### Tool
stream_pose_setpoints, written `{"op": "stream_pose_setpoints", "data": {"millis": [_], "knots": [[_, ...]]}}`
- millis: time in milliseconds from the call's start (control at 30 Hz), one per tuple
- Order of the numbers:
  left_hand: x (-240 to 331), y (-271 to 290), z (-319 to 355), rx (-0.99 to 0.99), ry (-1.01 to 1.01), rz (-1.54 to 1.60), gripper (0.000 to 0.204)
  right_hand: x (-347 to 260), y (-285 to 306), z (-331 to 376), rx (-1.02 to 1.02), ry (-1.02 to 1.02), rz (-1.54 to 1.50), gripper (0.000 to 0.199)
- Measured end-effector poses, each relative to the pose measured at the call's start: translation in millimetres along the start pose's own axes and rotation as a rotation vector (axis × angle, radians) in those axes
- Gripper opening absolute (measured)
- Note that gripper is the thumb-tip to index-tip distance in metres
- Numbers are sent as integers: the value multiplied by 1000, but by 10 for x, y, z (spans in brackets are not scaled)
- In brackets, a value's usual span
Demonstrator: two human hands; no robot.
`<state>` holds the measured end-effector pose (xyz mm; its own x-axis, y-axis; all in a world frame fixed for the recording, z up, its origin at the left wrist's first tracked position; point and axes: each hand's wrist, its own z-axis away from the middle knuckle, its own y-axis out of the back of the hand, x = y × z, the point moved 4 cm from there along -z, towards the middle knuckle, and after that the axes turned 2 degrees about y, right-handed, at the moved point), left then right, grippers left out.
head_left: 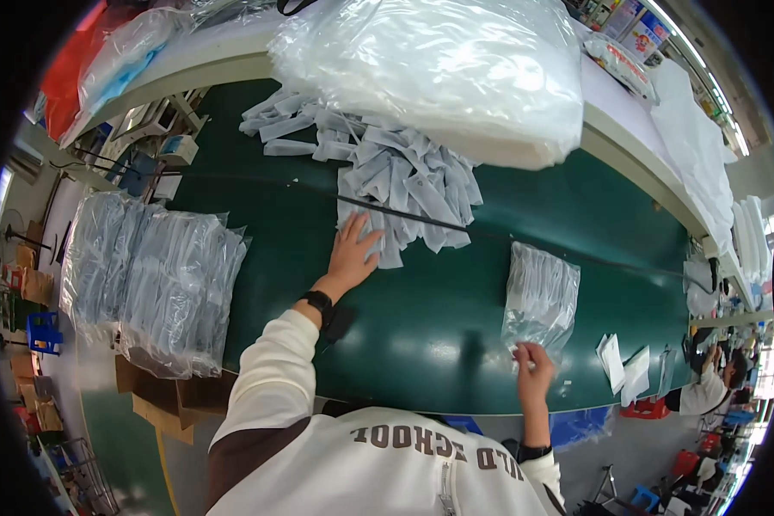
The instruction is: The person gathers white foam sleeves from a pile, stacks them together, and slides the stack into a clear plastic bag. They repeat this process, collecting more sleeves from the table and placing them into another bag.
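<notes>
My left hand, a dark watch on its wrist, reaches to the near left edge of a loose heap of pale grey, flat strip-like pouches. Its fingers are spread and nothing shows in their grasp; whether the fingertips press on the pouches I cannot tell. Farther right, my right hand pinches the near end of a clear plastic bag. That bag lies flat on the green table and is filled with a row of similar pale pouches. What the pouches contain cannot be made out.
Large filled clear bags stand at the left table edge, above a cardboard box. A black cable crosses over the heap. A big bundle of clear plastic overhangs from the shelf. White papers lie at right; a co-worker sits beyond.
</notes>
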<state>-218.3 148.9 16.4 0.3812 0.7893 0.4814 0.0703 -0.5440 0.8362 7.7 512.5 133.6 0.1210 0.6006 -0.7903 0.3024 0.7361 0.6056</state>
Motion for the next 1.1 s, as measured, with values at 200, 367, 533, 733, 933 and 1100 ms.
{"op": "stream_pose_setpoints", "data": {"millis": [200, 367, 533, 733, 933, 1100], "knots": [[449, 439, 799, -303, -329, 11, 45, -691, -1084, -359, -331, 439, 0, 15], [455, 577, 1212, -413, -481, -190, 39, -742, -1884, -521, -569, 642, 11, 31], [372, 627, 1576, -267, -307, -153, 40, -763, -2228, -410, -491, 936, 54, 41], [626, 854, 1756, 52, -17, 114, 35, -717, -2395, -255, -630, 831, 361, 44], [550, 779, 1844, 169, 230, 498, 27, -355, -2152, -240, -659, 188, -415, 29], [535, 586, 1916, -130, 260, 585, 24, -616, -1907, -251, -627, -150, -676, 21]]}}
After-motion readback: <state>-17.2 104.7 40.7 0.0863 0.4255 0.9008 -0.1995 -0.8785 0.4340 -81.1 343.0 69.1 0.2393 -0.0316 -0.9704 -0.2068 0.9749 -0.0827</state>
